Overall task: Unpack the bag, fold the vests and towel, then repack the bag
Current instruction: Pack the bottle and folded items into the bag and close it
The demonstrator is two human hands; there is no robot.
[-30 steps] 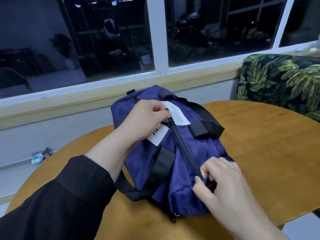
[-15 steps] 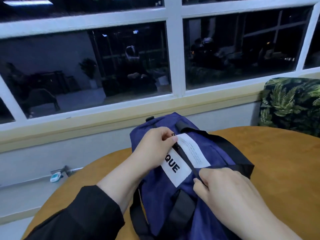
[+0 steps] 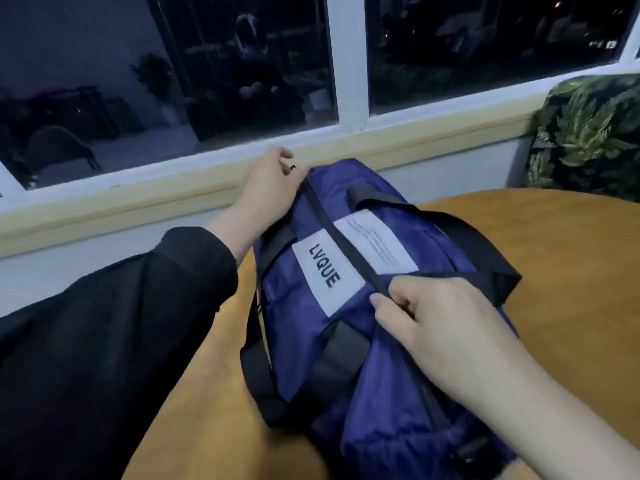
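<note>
A navy blue duffel bag (image 3: 388, 341) with black straps and a white "LVQUE" label lies lengthwise on the round wooden table (image 3: 571, 258). Its black top zipper (image 3: 346, 244) runs along the middle and looks closed between my hands. My left hand (image 3: 270, 188) is at the bag's far end, pinching a small black zipper pull. My right hand (image 3: 440, 327) grips the zipper strip and fabric at the bag's middle. The vests and towel are hidden from view.
Right behind the bag run a cream window sill (image 3: 173, 202) and dark window panes. A chair with green leaf-print fabric (image 3: 588, 133) stands at the far right of the table. A black strap hangs over the bag's left side.
My left hand has slid from the label area along the zipper to the bag's far end. My right hand has moved from the near end up to the middle.
</note>
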